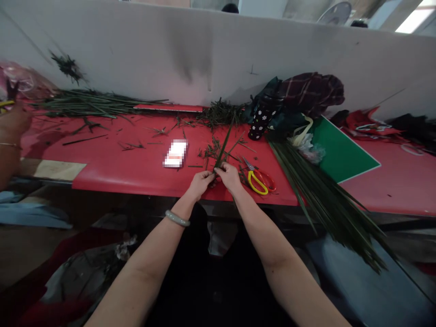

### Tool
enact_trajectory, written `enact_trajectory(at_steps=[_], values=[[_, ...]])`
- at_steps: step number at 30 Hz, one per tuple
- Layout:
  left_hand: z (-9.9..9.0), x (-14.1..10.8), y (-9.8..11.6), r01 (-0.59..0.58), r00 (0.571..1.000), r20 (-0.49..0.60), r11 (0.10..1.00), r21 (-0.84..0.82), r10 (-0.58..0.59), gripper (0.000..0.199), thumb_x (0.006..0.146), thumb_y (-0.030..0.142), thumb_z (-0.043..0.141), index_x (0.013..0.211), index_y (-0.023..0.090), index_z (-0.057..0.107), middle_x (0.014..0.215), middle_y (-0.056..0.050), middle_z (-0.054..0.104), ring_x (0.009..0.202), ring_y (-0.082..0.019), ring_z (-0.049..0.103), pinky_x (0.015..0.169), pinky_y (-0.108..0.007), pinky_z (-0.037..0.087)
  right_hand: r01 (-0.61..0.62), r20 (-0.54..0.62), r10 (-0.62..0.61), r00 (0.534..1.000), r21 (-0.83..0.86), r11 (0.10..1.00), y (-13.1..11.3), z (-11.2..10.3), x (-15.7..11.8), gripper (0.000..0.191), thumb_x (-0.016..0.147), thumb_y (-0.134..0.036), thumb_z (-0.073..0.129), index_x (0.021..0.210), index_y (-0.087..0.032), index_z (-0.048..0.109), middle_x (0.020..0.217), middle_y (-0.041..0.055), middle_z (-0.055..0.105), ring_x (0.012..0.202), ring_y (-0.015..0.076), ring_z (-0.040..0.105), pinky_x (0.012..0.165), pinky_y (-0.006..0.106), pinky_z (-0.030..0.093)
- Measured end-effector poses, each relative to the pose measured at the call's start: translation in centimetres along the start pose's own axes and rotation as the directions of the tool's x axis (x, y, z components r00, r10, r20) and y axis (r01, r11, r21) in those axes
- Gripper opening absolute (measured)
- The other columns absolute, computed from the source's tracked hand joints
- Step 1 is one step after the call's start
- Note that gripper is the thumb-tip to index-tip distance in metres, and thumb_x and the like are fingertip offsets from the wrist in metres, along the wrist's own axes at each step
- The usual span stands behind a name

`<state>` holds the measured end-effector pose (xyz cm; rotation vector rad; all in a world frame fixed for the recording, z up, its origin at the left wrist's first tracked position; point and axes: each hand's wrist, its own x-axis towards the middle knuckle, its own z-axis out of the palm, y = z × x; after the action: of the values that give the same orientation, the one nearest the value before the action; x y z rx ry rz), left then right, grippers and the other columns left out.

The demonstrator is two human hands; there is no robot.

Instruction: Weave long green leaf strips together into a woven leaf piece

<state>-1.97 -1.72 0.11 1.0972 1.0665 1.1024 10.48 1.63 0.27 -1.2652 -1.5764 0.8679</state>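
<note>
Close together at the table's front edge, both my hands pinch a narrow green leaf strip (223,147), whose tip points up and away from me. My left hand (201,184) grips its lower end, and a grey-green bangle circles that wrist. Just beside it, my right hand (228,176) has thumb and fingers closed on the same strip. The strip's lowest part is hidden by my fingers. Scissors (258,180) with one yellow and one red handle lie right of my right hand. Leaf scraps (211,151) are scattered beyond my hands.
A blurred-out phone-like rectangle (175,153) lies left of my hands on the red tabletop (136,175). Long green leaves (316,190) overhang the edge at right, near a flowered black bottle (261,119) and green board (340,152). Another person's hand (13,125) holds pliers or cutters far left.
</note>
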Motion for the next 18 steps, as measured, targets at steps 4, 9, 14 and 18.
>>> enact_trajectory(at_steps=[4,9,14,18], values=[[-0.1,-0.2,0.3,0.013,1.000,0.006,1.000,-0.004,-0.013,0.024,0.066,0.036,0.060,0.065,0.013,0.055,0.052,0.001,0.055,0.047,-0.008,0.050,0.051,-0.022,0.038,-0.006,-0.012,0.005,1.000,-0.078,0.997,-0.2,-0.1,0.1,0.018,0.067,-0.032,0.053,0.058,-0.018,0.051,0.054,-0.0041,0.049,0.055,0.0106,0.045,0.055,0.023,0.033],[0.0,-0.3,0.3,0.016,0.999,0.037,1.000,0.009,-0.016,0.026,0.065,0.037,0.062,0.064,0.013,0.056,0.054,0.000,0.057,0.048,-0.008,0.051,0.051,-0.022,0.039,-0.062,-0.004,0.062,0.998,0.069,0.996,0.1,-0.3,-0.1,0.021,0.068,-0.037,0.054,0.062,-0.017,0.054,0.052,-0.0044,0.052,0.051,0.0093,0.046,0.052,0.022,0.036],[-0.3,-0.2,0.1,-0.039,0.993,-0.118,0.981,-0.192,0.017,0.024,0.062,0.035,0.064,0.064,0.013,0.055,0.054,0.001,0.056,0.048,-0.007,0.051,0.052,-0.021,0.039,-0.109,-0.062,0.128,0.990,0.251,0.962,-0.3,-2.3,-0.5,0.030,0.069,-0.040,0.051,0.087,-0.018,0.058,0.069,-0.0009,0.061,0.055,0.0098,0.053,0.049,0.021,0.039],[-0.6,-0.2,0.0,-0.074,0.978,-0.208,0.926,-0.369,-0.004,0.024,0.060,0.032,0.067,0.067,0.014,0.054,0.057,0.002,0.057,0.051,-0.007,0.053,0.053,-0.021,0.040,-0.132,-0.196,0.157,0.968,0.135,0.982,0.6,-5.5,-1.0,0.033,0.070,-0.040,0.050,0.090,-0.017,0.060,0.072,0.0011,0.063,0.055,0.0103,0.054,0.050,0.022,0.041]])
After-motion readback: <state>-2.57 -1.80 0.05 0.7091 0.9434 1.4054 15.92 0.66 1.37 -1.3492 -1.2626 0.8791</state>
